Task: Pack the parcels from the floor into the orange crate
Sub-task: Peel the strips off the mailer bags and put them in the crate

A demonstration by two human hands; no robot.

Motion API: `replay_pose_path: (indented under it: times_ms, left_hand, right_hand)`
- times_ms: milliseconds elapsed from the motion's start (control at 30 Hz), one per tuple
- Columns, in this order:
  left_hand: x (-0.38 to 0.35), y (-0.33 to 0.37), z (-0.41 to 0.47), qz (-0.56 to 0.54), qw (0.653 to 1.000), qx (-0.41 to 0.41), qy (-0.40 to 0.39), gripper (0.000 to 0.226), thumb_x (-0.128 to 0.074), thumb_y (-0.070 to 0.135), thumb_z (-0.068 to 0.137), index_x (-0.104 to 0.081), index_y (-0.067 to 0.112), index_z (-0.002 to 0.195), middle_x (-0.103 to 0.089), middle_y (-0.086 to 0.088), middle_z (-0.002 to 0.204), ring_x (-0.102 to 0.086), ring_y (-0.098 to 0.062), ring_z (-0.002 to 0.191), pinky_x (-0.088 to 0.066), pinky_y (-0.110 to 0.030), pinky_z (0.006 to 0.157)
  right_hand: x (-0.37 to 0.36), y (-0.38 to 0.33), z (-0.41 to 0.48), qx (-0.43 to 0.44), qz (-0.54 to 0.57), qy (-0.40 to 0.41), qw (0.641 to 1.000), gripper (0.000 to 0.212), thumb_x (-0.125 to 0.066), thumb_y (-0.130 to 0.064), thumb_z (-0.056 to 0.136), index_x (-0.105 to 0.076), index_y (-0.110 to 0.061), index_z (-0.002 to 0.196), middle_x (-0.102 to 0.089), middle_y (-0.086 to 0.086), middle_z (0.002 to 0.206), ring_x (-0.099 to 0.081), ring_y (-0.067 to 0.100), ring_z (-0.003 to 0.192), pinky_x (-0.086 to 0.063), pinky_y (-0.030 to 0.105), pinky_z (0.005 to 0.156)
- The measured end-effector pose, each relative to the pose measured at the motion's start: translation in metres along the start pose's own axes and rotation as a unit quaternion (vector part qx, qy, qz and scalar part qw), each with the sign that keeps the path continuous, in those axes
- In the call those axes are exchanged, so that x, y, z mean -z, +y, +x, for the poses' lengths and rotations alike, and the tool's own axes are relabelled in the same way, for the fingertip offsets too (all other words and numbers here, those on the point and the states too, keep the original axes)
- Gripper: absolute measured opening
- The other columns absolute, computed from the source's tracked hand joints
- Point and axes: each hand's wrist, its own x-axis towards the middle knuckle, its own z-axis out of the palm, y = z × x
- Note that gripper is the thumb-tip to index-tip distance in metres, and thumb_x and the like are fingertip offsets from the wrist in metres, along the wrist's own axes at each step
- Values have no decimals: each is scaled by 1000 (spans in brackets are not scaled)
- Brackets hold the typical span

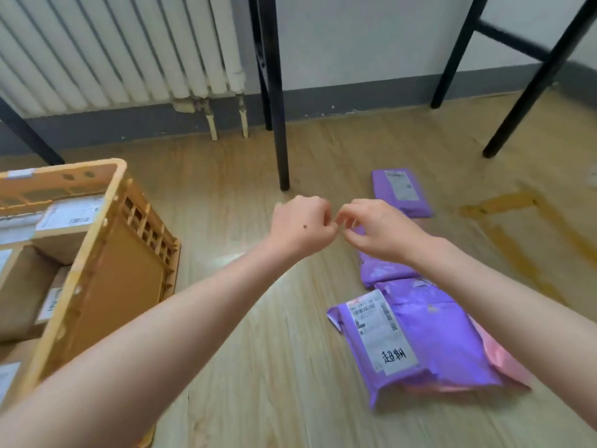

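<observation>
The orange crate (106, 253) stands on the floor at the left, with several brown cardboard parcels (61, 244) inside. Three purple mailer bags lie on the floor at the right: a far one (400, 192), a middle one (384, 270) partly under my right forearm, and a near one (429, 337) with a white label, resting on a pink bag (504, 357). My left hand (300, 224) and my right hand (378, 227) hover above the floor, fingertips nearly touching, both curled with nothing visible in them.
Black table legs (277, 101) stand just beyond my hands, more legs (529, 85) at the far right. A white radiator (113, 50) lines the wall behind the crate. Yellowish tape marks (517, 202) cross the wooden floor at the right.
</observation>
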Motion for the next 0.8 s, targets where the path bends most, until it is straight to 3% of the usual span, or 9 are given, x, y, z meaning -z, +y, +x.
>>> replay_pose_path:
  times_ms: [133, 200, 267, 400, 500, 600, 667, 733, 800]
  left_hand:
    - [-68, 25, -19, -54, 986, 62, -143, 13, -51, 26, 82, -62, 20, 83, -63, -3, 80, -63, -28, 86, -41, -28, 61]
    - [-100, 32, -27, -95, 951, 108, -272, 20, -55, 24, 83, -60, 13, 99, -58, -6, 88, -61, -27, 88, -44, -28, 63]
    - [-125, 37, -37, -153, 904, 207, -341, 36, -58, 24, 85, -49, 8, 116, -51, -10, 101, -57, -27, 89, -49, -32, 66]
    - [-156, 37, -56, -283, 819, 372, -332, 68, -57, 26, 89, -16, 5, 139, -47, -19, 126, -62, -36, 97, -54, -42, 77]
    - [-172, 40, -65, -388, 761, 423, -302, 73, -55, 22, 90, -7, 5, 141, -50, -18, 118, -56, -32, 88, -48, -40, 77]
    - [-187, 44, -71, -492, 686, 484, -230, 64, -56, 12, 87, -15, 6, 137, -51, -15, 96, -55, -27, 74, -50, -39, 71]
    - [-190, 43, -74, -537, 652, 496, -199, 58, -56, 10, 84, -24, 7, 132, -50, -12, 78, -52, -22, 53, -49, -34, 57]
    - [-186, 39, -75, -564, 643, 478, -199, 41, -56, 10, 82, -42, 9, 121, -45, -6, 61, -40, -15, 33, -35, -23, 46]
    - [-173, 34, -70, -580, 649, 449, -202, 27, -57, 9, 80, -53, 11, 107, -48, -4, 58, -40, -13, 31, -32, -21, 47]
  right_hand:
    - [-21, 40, -28, -62, 12, -59, 996, 25, -58, -12, 83, -65, -13, 108, -64, 8, 102, -59, 23, 99, -44, 32, 86]
    - [-44, 58, -42, -127, 3, -117, 985, 37, -60, -14, 83, -58, -15, 120, -56, 11, 114, -52, 26, 111, -42, 33, 92]
    - [-69, 71, -56, -205, 10, -159, 966, 53, -62, -18, 82, -44, -13, 132, -49, 16, 124, -46, 31, 119, -40, 35, 96]
    - [-102, 82, -72, -292, 55, -176, 939, 81, -66, -23, 81, -18, -5, 144, -34, 23, 137, -42, 39, 126, -40, 40, 100]
    - [-114, 83, -76, -305, 74, -173, 934, 81, -66, -22, 82, -15, -6, 143, -33, 23, 137, -42, 37, 125, -41, 39, 99]
    - [-122, 83, -75, -320, 109, -185, 923, 70, -63, -20, 82, -21, -7, 137, -41, 21, 130, -55, 34, 110, -49, 35, 79]
    - [-124, 81, -74, -331, 135, -196, 913, 65, -62, -19, 83, -24, -8, 136, -45, 20, 130, -57, 31, 107, -47, 30, 68]
    - [-124, 80, -72, -328, 134, -200, 913, 65, -60, -18, 85, -25, -7, 138, -45, 21, 132, -54, 32, 113, -46, 32, 79]
    - [-118, 77, -66, -320, 136, -182, 920, 65, -59, -17, 85, -25, -7, 140, -46, 20, 132, -53, 33, 116, -45, 33, 87]
